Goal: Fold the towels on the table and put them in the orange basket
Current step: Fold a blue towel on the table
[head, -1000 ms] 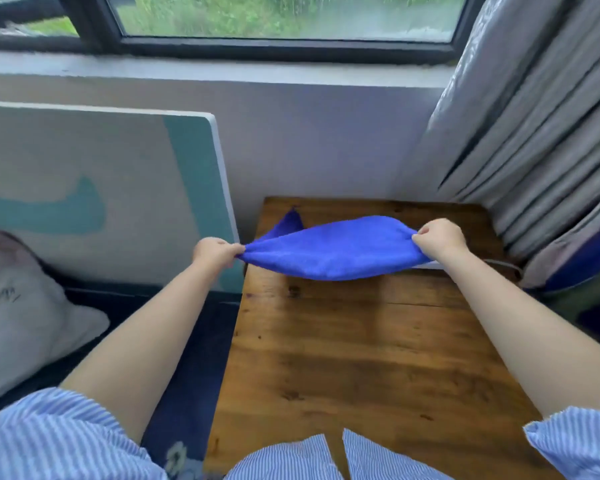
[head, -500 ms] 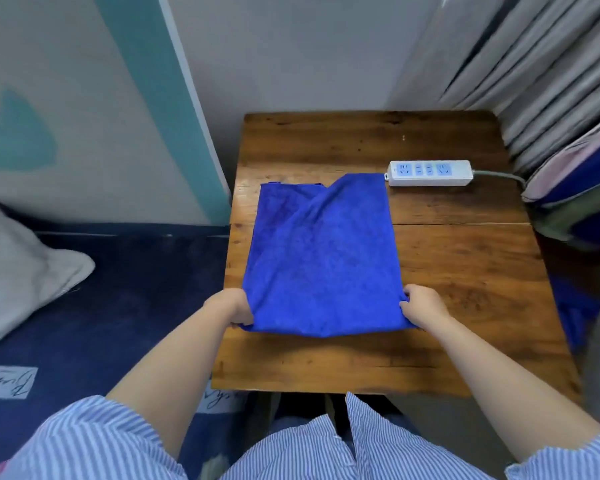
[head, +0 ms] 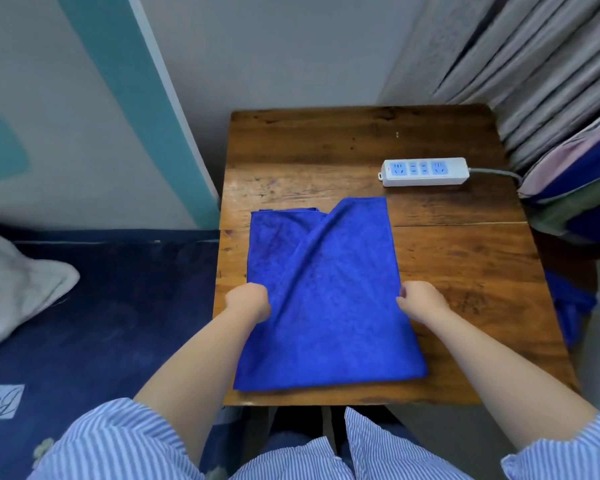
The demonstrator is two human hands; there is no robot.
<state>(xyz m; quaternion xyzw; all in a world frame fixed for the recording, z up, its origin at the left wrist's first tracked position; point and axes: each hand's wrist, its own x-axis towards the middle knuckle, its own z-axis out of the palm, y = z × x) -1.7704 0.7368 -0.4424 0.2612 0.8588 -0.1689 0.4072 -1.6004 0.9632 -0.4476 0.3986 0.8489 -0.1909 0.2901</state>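
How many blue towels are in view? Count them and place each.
1 for certain: the blue towel lies on the wooden table, between both hands. Blue cloth beyond the table's right edge may be another; I cannot tell.

A single head-worn wide-angle camera looks forward and steeply down from above the near edge of the wooden table [head: 447,271], close over it. The view reaches the wall behind; straight lines appear bowed toward the frame edges.

Probably a bedroom: curtains [head: 520,64], pillow [head: 11,285].
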